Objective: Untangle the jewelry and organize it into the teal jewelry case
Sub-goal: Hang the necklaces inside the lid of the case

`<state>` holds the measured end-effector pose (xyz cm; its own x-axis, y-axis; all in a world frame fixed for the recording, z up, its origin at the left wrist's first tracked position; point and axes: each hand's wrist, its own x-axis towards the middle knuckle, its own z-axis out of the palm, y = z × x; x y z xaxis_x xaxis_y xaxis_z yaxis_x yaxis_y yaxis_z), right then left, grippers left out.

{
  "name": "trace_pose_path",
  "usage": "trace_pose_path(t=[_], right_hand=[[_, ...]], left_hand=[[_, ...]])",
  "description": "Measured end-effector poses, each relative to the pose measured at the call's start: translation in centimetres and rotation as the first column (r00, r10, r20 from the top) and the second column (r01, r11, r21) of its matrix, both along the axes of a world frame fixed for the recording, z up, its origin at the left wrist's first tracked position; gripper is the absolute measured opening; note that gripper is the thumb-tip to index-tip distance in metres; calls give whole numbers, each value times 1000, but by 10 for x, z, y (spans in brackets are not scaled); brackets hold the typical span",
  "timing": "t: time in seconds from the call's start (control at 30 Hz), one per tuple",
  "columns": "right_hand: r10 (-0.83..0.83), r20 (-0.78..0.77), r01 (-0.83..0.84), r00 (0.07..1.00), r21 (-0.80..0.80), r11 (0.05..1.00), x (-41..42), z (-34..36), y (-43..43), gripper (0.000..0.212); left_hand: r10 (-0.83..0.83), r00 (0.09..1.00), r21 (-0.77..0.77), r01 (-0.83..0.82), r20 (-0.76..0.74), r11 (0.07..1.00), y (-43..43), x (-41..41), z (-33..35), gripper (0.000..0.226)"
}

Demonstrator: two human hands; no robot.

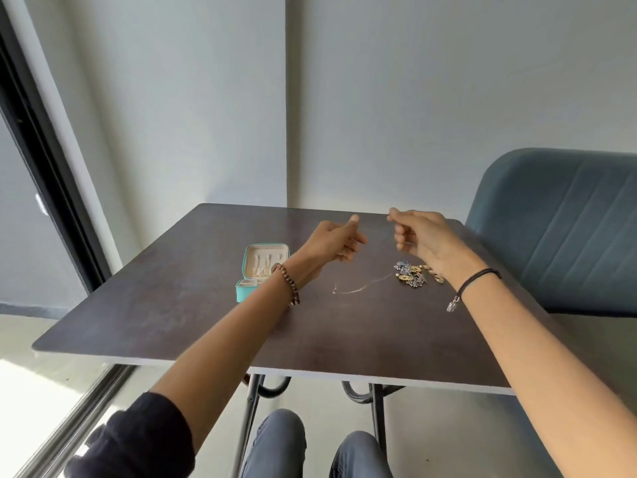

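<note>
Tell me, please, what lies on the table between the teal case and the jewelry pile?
The head view shows a thin gold chain on the table between case and pile, with the left wrist crossing above.

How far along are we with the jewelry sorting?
Done: a few gold pieces already sit in the open teal case. In hand: the left hand and right hand are raised, fingers curled as if pinching the thin chain, whose tail lies on the table. Left: the earring pile by the right wrist is not yet sorted.
</note>
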<state>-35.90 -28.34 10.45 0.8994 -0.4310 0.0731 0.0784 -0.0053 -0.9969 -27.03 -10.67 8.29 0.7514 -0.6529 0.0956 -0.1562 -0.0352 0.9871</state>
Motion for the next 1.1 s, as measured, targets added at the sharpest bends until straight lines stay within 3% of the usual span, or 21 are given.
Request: trace_pose_path(t=[0.27, 0.43, 0.77, 1.1], right_hand=[[-122, -8, 121, 993, 156, 980, 2, -8, -20, 21], [-83, -66, 91, 994, 122, 988, -1, -17, -18, 25], [85, -236, -82, 968, 23, 996, -3, -32, 10, 34], [234, -196, -225, 952, 65, 972, -13, -59, 17, 21]], left_hand=[[-89, 996, 31, 90, -32, 995, 19, -1, 2, 42], [-136, 990, -42, 135, -26, 990, 17, -3, 4, 26], [-85, 941, -408, -60, -328, 911, -2, -11, 28, 16], [-40, 911, -547, -210, -409, 810, 4, -1, 46, 17]])
